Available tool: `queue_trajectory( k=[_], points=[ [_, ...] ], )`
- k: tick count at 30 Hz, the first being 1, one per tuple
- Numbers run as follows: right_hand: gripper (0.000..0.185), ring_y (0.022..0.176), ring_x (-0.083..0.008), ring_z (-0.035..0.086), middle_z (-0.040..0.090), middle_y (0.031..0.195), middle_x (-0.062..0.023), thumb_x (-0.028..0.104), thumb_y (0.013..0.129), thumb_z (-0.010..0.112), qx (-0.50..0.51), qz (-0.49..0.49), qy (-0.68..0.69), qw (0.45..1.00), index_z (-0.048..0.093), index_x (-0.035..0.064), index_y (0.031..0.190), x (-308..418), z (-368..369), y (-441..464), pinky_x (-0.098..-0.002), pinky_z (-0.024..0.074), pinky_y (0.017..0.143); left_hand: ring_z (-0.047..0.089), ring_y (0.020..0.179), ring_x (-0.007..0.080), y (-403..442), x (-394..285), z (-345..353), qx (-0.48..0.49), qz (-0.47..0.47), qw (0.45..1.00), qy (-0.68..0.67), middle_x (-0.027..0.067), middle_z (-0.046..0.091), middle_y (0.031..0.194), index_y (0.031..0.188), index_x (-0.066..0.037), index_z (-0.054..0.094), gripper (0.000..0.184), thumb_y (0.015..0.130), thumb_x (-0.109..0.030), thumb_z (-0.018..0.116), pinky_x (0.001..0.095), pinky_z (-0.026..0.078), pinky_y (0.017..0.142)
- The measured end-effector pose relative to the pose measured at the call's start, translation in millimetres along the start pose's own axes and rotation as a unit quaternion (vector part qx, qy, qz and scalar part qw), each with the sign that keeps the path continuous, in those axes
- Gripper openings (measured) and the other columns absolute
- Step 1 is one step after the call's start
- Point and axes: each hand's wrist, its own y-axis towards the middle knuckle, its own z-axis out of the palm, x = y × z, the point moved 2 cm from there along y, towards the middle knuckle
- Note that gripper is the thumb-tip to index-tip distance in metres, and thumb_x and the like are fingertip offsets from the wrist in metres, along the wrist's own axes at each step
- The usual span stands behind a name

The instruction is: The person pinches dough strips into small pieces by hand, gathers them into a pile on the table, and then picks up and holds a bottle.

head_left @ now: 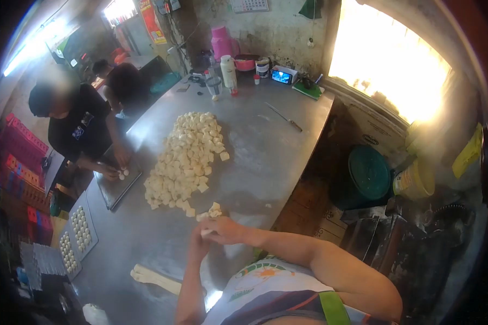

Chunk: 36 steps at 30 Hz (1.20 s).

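Note:
My two hands meet at the near part of the metal table. A pale piece of dough (pixel 206 232) shows between them. My right hand (pixel 226 231) has its fingers bent around it from the right. On the other side, my left hand (pixel 199 241) is closed against the same piece, its fingers partly hidden. Just beyond my fingers lie a few loose dough pieces (pixel 215 209). A large heap of cut dough squares (pixel 184 157) spreads farther up the table. To the left of my left forearm rests a long strip of dough (pixel 156 278).
Across the metal table (pixel 249 173), a co-worker (pixel 81 122) handles small dough balls on a dark tray (pixel 116 189). Trays of dough balls (pixel 83 230) stand at the left edge. A long thin tool (pixel 284 117) lies toward the right; a lit phone (pixel 281 76) stands at the back.

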Motion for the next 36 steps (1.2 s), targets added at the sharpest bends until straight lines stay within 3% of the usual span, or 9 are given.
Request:
queue_trajectory(
  k=[4, 9, 14, 16, 21, 27, 29, 31, 36],
  points=[
    [0.039, 0.091, -0.0367, 0.066, 0.067, 0.100, -0.0184, 0.042, 0.088, 0.065, -0.089, 0.096, -0.083, 0.988, 0.066, 0.0079, 0.106, -3, -15, 13, -0.0447, 0.0516, 0.079, 0.068, 0.093, 0.0205, -6, 0, 16, 0.113, -0.227, 0.945, 0.204, 0.0095, 0.071, 0.096, 0.116, -0.002, 0.065, 0.031, 0.085, -0.002, 0.068, 0.0344, 0.053, 0.081],
    [0.037, 0.095, -0.0351, 0.066, 0.066, 0.101, -0.0179, 0.042, 0.084, 0.068, -0.002, 0.279, -0.108, 0.954, 0.067, 0.0099, 0.103, -69, -17, 0, -0.0452, 0.0508, 0.081, 0.068, 0.099, 0.0315, -18, -21, 6, 0.143, -0.069, 0.987, 0.015, 0.0167, 0.071, 0.103, 0.109, -0.002, 0.069, 0.023, 0.087, -0.007, 0.063, 0.0385, 0.052, 0.085],
    [0.037, 0.095, -0.0335, 0.065, 0.065, 0.097, -0.0153, 0.042, 0.084, 0.068, -0.038, 0.080, -0.052, 0.995, 0.064, 0.0094, 0.100, -1, -14, 8, -0.0425, 0.0512, 0.078, 0.066, 0.091, 0.0187, -2, 7, -6, 0.015, 0.016, 0.997, 0.079, 0.0074, 0.071, 0.094, 0.114, -0.001, 0.067, 0.028, 0.086, 0.001, 0.065, 0.0323, 0.051, 0.080],
    [0.036, 0.094, -0.0330, 0.065, 0.065, 0.097, -0.0151, 0.042, 0.085, 0.067, -0.044, 0.039, -0.039, 0.997, 0.064, 0.0089, 0.100, 0, -3, 13, -0.0427, 0.0512, 0.078, 0.065, 0.091, 0.0170, -2, -14, -5, -0.021, -0.067, 0.979, -0.191, 0.0068, 0.070, 0.092, 0.113, 0.000, 0.067, 0.028, 0.086, 0.003, 0.063, 0.0317, 0.052, 0.079],
    [0.031, 0.090, -0.0308, 0.066, 0.066, 0.094, -0.0145, 0.037, 0.090, 0.064, -0.133, -0.037, -0.067, 0.988, 0.065, 0.0071, 0.097, 25, -5, 22, -0.0424, 0.0511, 0.076, 0.069, 0.090, 0.0225, 4, 25, -13, 0.117, -0.112, 0.987, 0.019, 0.0123, 0.072, 0.092, 0.112, -0.003, 0.069, 0.027, 0.086, -0.001, 0.064, 0.0330, 0.053, 0.077],
    [0.038, 0.095, -0.0314, 0.064, 0.066, 0.099, -0.0142, 0.039, 0.080, 0.071, 0.017, 0.385, -0.015, 0.923, 0.064, 0.0103, 0.105, -61, 2, 4, -0.0403, 0.0505, 0.078, 0.066, 0.083, 0.0150, -14, -28, -25, 0.184, 0.001, 0.983, 0.010, 0.0063, 0.071, 0.092, 0.116, -0.004, 0.067, 0.033, 0.084, 0.005, 0.061, 0.0317, 0.052, 0.074],
    [0.040, 0.099, -0.0322, 0.067, 0.067, 0.102, -0.0169, 0.038, 0.084, 0.069, -0.121, 0.168, -0.287, 0.935, 0.063, 0.0056, 0.107, -31, -4, 9, -0.0374, 0.0526, 0.083, 0.065, 0.084, 0.0150, -9, -11, -34, 0.166, -0.035, 0.984, -0.047, 0.0067, 0.071, 0.095, 0.122, -0.005, 0.065, 0.041, 0.084, 0.007, 0.058, 0.0320, 0.053, 0.074],
    [0.038, 0.098, -0.0326, 0.067, 0.067, 0.101, -0.0179, 0.035, 0.085, 0.069, -0.095, 0.126, -0.206, 0.966, 0.061, 0.0055, 0.108, 0, 5, 17, -0.0381, 0.0522, 0.082, 0.063, 0.088, 0.0126, -8, 12, -44, 0.111, -0.189, 0.968, -0.123, 0.0064, 0.069, 0.103, 0.136, -0.007, 0.057, 0.054, 0.085, 0.010, 0.056, 0.0300, 0.053, 0.075],
    [0.029, 0.093, -0.0312, 0.066, 0.065, 0.098, -0.0172, 0.026, 0.088, 0.068, -0.019, 0.095, -0.010, 0.995, 0.060, 0.0057, 0.106, 31, 16, 33, -0.0387, 0.0506, 0.077, 0.062, 0.089, 0.0120, 3, -18, -60, 0.112, -0.114, 0.978, -0.135, 0.0068, 0.068, 0.108, 0.139, -0.004, 0.052, 0.055, 0.087, 0.010, 0.057, 0.0265, 0.053, 0.069]
  ],
)
